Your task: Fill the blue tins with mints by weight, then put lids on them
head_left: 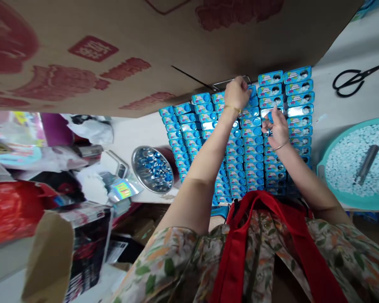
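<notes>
Rows of small blue tins (244,151) stand stacked on a white table in front of me. My left hand (236,94) reaches to the far end of the stacks with its fingers closed on a blue tin (252,91), next to a thin metal frame (232,81). My right hand (275,128) hovers over the right-hand rows with its fingers curled and pinched around something small that I cannot make out. Both wrists wear thin bracelets. A floral top and red straps (240,235) fill the near edge of the view.
A large cardboard box (129,46) with red print looms over the far side. Black scissors (353,79) lie at the far right. A teal basin (326,158) holds white tablets and a grey scoop (366,163). A metal bowl (152,169) holds blue pieces; clutter fills the left.
</notes>
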The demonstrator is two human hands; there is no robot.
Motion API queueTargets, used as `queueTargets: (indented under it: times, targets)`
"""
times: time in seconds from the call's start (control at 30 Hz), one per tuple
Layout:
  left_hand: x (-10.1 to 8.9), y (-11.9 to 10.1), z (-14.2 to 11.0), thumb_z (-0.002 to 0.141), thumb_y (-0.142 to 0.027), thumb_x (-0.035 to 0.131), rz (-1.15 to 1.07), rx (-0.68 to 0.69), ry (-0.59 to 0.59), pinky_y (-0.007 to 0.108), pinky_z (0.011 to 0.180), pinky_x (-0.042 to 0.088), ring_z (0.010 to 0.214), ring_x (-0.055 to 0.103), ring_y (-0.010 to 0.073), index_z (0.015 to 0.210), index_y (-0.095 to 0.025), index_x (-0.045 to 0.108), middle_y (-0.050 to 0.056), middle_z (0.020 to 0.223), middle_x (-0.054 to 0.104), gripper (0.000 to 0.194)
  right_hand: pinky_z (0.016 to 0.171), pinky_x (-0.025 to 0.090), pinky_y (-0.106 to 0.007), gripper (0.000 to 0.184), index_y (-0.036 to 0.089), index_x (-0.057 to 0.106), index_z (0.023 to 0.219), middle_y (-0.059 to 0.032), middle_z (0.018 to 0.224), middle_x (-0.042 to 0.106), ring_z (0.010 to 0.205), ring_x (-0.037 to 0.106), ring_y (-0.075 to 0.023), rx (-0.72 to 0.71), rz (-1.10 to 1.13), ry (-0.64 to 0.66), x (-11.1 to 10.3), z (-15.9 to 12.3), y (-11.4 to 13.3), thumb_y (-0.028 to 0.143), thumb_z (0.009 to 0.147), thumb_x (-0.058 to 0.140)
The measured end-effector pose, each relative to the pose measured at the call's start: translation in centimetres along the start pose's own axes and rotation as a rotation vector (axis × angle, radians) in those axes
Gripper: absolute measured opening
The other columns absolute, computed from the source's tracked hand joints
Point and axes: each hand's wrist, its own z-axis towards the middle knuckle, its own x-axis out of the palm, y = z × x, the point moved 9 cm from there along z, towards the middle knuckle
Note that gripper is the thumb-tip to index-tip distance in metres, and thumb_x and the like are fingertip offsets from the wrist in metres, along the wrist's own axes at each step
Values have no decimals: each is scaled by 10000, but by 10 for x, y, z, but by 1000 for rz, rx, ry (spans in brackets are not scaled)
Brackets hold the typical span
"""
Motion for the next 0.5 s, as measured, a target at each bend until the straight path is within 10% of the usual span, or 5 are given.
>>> queueTargets:
  times: [0.3,0.5]
  targets:
    - [-1,2,31,743,-356,889,352,-188,266,418,977,505,1124,672,345,972,-119,714,158,1119,728,373,423,364,-220,507,249,505,901,40,771,566,530,542,-71,177,78,53,13,-16,2,723,841,675]
    - [-5,-21,0,887,-247,746,240,23,135,442,1023,491,1159,652,300,1150,-124,651,140,1177,700,306,430,364,-222,489,260,487,920,36,774,581,547,541,-87,196,70,41,12,-12,6,708,853,671]
